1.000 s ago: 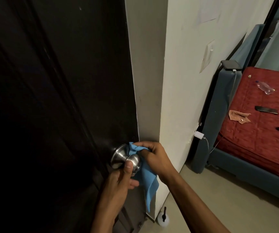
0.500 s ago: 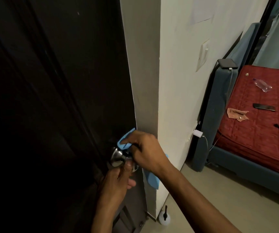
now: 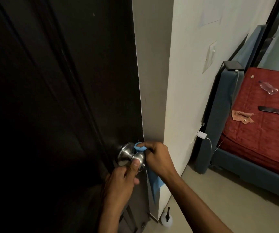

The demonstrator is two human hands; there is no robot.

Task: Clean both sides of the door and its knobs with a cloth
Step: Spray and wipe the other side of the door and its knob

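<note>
A dark wooden door (image 3: pixel 59 98) fills the left half of the view. Its round steel knob (image 3: pixel 132 158) sits low near the door's right edge. My left hand (image 3: pixel 120 184) grips the knob from below, thumb pressed on its face. My right hand (image 3: pixel 159 158) holds a blue cloth (image 3: pixel 139 147), bunched against the knob's neck on the upper right. The cloth's loose end (image 3: pixel 154 184) hangs down under my right wrist.
A white wall corner (image 3: pixel 177 98) stands right beside the knob. A white spray bottle (image 3: pixel 166 218) sits on the floor at its base. A bed with a red cover (image 3: pixel 261 125) is at the right, with a charger cable (image 3: pixel 209 143) on the wall.
My right hand has come off the top of the knob and shifted to its right side, pushing the cloth in behind the knob. My left hand keeps its grip.
</note>
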